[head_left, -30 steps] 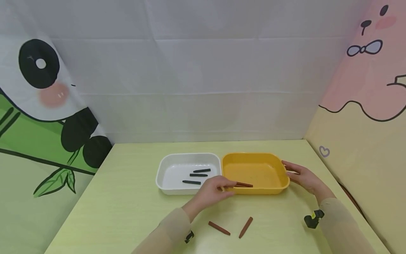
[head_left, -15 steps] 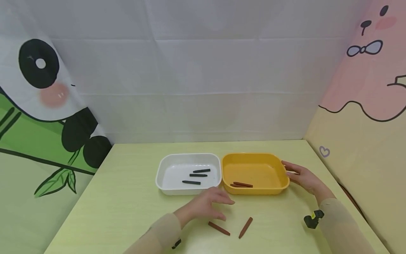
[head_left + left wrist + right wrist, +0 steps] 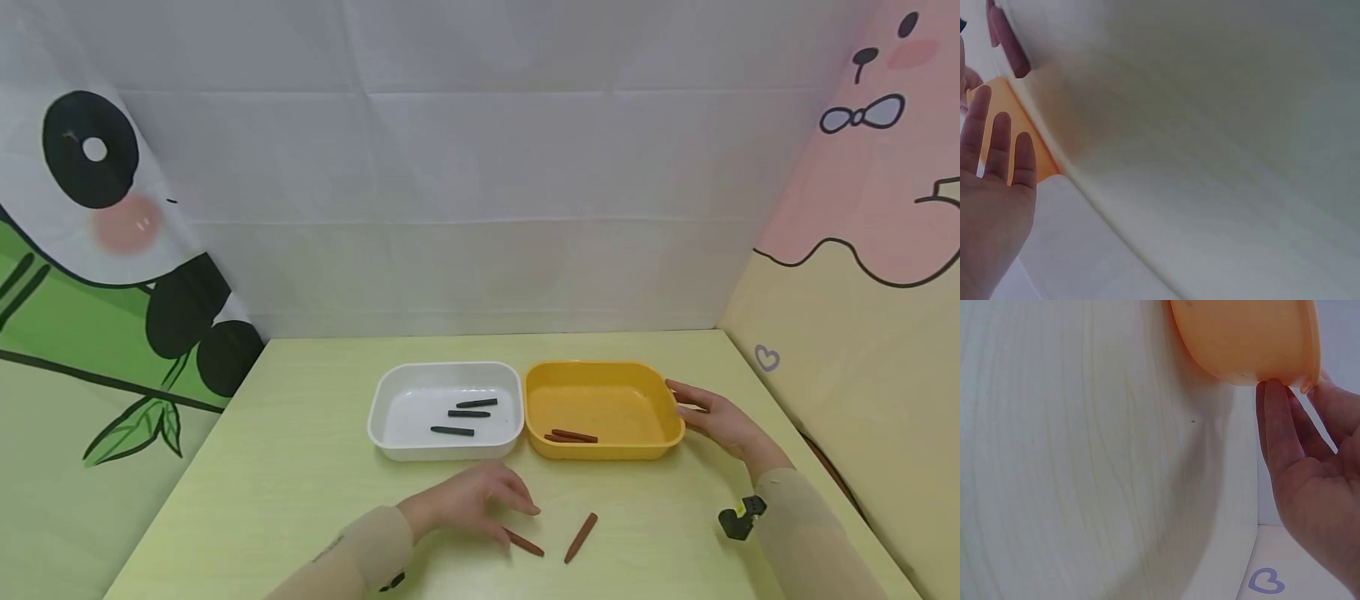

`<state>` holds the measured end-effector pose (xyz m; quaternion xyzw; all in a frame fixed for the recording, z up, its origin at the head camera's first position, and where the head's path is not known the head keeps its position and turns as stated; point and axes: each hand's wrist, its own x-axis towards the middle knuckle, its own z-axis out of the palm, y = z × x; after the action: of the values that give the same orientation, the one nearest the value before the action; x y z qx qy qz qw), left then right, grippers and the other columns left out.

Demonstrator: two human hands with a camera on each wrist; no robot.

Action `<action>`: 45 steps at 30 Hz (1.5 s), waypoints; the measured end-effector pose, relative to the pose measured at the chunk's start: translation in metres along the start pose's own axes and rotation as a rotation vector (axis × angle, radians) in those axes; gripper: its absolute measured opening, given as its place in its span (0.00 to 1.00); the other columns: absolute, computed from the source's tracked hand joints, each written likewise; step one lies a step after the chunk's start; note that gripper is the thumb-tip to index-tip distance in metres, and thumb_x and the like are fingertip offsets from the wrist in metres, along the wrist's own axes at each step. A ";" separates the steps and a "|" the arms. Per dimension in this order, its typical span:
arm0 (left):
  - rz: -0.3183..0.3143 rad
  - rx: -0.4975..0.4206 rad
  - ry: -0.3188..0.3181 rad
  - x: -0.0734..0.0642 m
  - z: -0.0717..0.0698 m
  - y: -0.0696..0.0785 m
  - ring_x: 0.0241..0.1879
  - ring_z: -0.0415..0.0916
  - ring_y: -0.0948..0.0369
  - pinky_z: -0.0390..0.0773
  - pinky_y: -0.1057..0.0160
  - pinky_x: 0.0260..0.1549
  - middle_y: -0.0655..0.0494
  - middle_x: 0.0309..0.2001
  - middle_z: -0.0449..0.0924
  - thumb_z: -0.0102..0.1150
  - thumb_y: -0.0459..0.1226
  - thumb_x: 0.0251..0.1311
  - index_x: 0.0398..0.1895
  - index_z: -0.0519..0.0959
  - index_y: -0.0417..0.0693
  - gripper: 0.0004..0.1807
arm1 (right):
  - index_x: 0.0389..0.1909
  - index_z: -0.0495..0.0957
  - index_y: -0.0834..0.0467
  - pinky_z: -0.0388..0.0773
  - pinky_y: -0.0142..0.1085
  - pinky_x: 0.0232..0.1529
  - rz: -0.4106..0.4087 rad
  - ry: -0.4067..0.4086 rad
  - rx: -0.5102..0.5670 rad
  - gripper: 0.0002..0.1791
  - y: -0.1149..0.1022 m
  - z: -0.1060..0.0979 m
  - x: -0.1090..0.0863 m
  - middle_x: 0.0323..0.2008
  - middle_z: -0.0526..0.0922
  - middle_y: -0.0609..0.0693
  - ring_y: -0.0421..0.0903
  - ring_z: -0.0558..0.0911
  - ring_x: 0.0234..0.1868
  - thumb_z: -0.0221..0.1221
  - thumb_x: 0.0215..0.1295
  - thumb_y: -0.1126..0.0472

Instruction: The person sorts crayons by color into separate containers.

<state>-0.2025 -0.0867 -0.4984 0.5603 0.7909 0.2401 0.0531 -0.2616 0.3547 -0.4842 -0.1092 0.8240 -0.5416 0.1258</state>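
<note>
In the head view, my left hand [image 3: 476, 500] is over a brown crayon [image 3: 525, 543], its fingers relaxed with nothing between them; the hand hides one end of the crayon. A second brown crayon [image 3: 581, 538] lies to its right on the table. My right hand [image 3: 727, 425] touches the right end of a yellow tray [image 3: 622, 400]. From the right wrist view, nearly straight fingers [image 3: 1280, 425] rest against the tray's outer wall [image 3: 1247, 344]. Inside the yellow tray, two brown crayons [image 3: 573, 436] lie close together near the front left.
A white tray [image 3: 397, 417] stands directly left of the yellow one and holds three dark crayons [image 3: 452, 431]. The light wooden table [image 3: 300, 467] meets a pale sheet [image 3: 480, 267] at the back. A printed cloth wall [image 3: 862, 400] borders the right side.
After leaving a brown crayon in the yellow tray, my left hand has come back down and left, over a crayon on the table. My right hand stays at the tray's end.
</note>
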 end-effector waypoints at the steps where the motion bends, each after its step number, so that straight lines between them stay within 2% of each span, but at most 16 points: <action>1: -0.001 -0.002 -0.009 -0.001 0.001 -0.001 0.51 0.73 0.69 0.67 0.74 0.53 0.62 0.49 0.83 0.80 0.45 0.43 0.54 0.85 0.53 0.30 | 0.74 0.53 0.70 0.75 0.29 0.54 0.001 -0.001 0.005 0.35 0.000 0.000 0.000 0.72 0.53 0.71 0.57 0.67 0.67 0.54 0.75 0.59; 2: -0.009 -0.009 -0.018 -0.002 0.002 -0.001 0.50 0.73 0.69 0.67 0.74 0.53 0.63 0.49 0.82 0.80 0.45 0.43 0.54 0.85 0.53 0.30 | 0.74 0.53 0.70 0.75 0.29 0.54 -0.006 -0.005 0.008 0.34 0.001 0.000 0.000 0.72 0.53 0.71 0.55 0.68 0.66 0.54 0.75 0.60; 4: -0.033 -0.027 -0.040 -0.003 0.004 -0.002 0.50 0.72 0.70 0.67 0.74 0.52 0.64 0.49 0.82 0.79 0.44 0.44 0.54 0.85 0.54 0.29 | 0.74 0.53 0.69 0.75 0.29 0.54 -0.001 -0.001 0.017 0.34 0.002 0.000 0.000 0.73 0.53 0.71 0.45 0.72 0.63 0.54 0.75 0.60; 7: -0.077 -0.065 -0.069 -0.005 0.007 -0.001 0.49 0.71 0.71 0.67 0.75 0.51 0.65 0.48 0.82 0.79 0.43 0.46 0.54 0.85 0.55 0.28 | 0.74 0.53 0.69 0.75 0.28 0.53 -0.001 -0.002 0.033 0.34 0.003 -0.001 0.000 0.73 0.52 0.71 0.31 0.73 0.57 0.54 0.75 0.61; 9: -0.088 -0.075 -0.079 -0.006 0.008 -0.001 0.49 0.71 0.72 0.67 0.76 0.51 0.65 0.48 0.82 0.78 0.43 0.47 0.54 0.85 0.55 0.27 | 0.74 0.53 0.69 0.75 0.28 0.54 0.004 0.001 0.040 0.34 0.003 -0.001 0.000 0.73 0.52 0.70 0.27 0.72 0.55 0.54 0.75 0.61; 12: -0.089 -0.086 -0.081 -0.007 0.008 -0.001 0.47 0.71 0.72 0.68 0.76 0.50 0.64 0.47 0.82 0.78 0.42 0.47 0.53 0.86 0.54 0.26 | 0.75 0.53 0.69 0.75 0.29 0.54 0.002 0.000 0.024 0.34 0.003 -0.002 0.000 0.73 0.53 0.70 0.31 0.72 0.58 0.54 0.75 0.60; 16: -0.074 -0.086 -0.084 -0.008 0.010 -0.001 0.47 0.71 0.73 0.68 0.76 0.50 0.64 0.46 0.82 0.77 0.41 0.48 0.53 0.86 0.54 0.24 | 0.75 0.54 0.68 0.75 0.30 0.55 0.007 0.003 0.005 0.34 0.001 -0.001 0.000 0.73 0.53 0.70 0.45 0.71 0.64 0.54 0.75 0.59; 19: -0.056 -0.081 -0.084 -0.008 0.010 -0.002 0.47 0.71 0.73 0.68 0.77 0.50 0.64 0.46 0.82 0.76 0.41 0.49 0.52 0.86 0.53 0.23 | 0.75 0.54 0.68 0.75 0.31 0.56 0.014 0.004 0.003 0.34 0.000 -0.001 0.000 0.73 0.53 0.70 0.57 0.66 0.68 0.54 0.75 0.59; 23: -0.028 -0.080 -0.062 -0.007 0.012 -0.003 0.46 0.71 0.73 0.68 0.77 0.49 0.63 0.44 0.82 0.76 0.39 0.49 0.50 0.87 0.52 0.21 | 0.75 0.53 0.68 0.75 0.34 0.57 0.022 0.005 -0.008 0.34 -0.002 0.000 0.000 0.73 0.53 0.70 0.66 0.60 0.70 0.54 0.75 0.59; 28: 0.000 -0.076 -0.044 -0.006 0.016 -0.006 0.41 0.70 0.75 0.68 0.79 0.45 0.64 0.40 0.81 0.77 0.37 0.49 0.47 0.89 0.53 0.18 | 0.75 0.53 0.68 0.75 0.33 0.57 0.025 0.004 -0.006 0.34 -0.001 0.000 0.001 0.73 0.53 0.70 0.66 0.60 0.69 0.54 0.75 0.59; 33: -0.008 -0.109 -0.060 -0.005 0.018 -0.008 0.38 0.68 0.78 0.69 0.80 0.41 0.66 0.36 0.80 0.75 0.34 0.51 0.43 0.90 0.54 0.15 | 0.75 0.53 0.68 0.75 0.32 0.56 0.020 -0.003 -0.003 0.35 0.000 -0.001 0.002 0.73 0.53 0.70 0.66 0.60 0.69 0.54 0.75 0.59; 36: -0.014 -0.134 -0.058 -0.005 0.018 -0.008 0.37 0.69 0.79 0.70 0.80 0.40 0.66 0.35 0.80 0.75 0.32 0.51 0.41 0.90 0.53 0.13 | 0.75 0.53 0.68 0.75 0.31 0.56 0.017 -0.003 -0.002 0.35 0.001 0.000 0.002 0.73 0.53 0.70 0.62 0.63 0.69 0.54 0.75 0.59; 41: -0.048 -0.177 -0.036 -0.006 0.018 -0.007 0.38 0.70 0.78 0.71 0.79 0.43 0.66 0.35 0.80 0.73 0.31 0.52 0.40 0.90 0.52 0.12 | 0.75 0.52 0.69 0.75 0.32 0.55 0.008 -0.007 0.016 0.34 0.001 0.000 0.002 0.73 0.53 0.71 0.52 0.70 0.66 0.54 0.75 0.61; 45: -0.108 -0.228 -0.010 -0.005 0.017 -0.005 0.38 0.70 0.78 0.73 0.77 0.43 0.68 0.35 0.78 0.73 0.32 0.52 0.40 0.90 0.52 0.12 | 0.75 0.52 0.69 0.76 0.33 0.55 0.003 -0.004 0.024 0.34 0.002 0.000 0.002 0.72 0.53 0.71 0.57 0.68 0.67 0.54 0.75 0.61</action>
<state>-0.1989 -0.0872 -0.5168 0.5084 0.7873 0.3223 0.1335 -0.2638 0.3552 -0.4862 -0.1076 0.8174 -0.5509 0.1296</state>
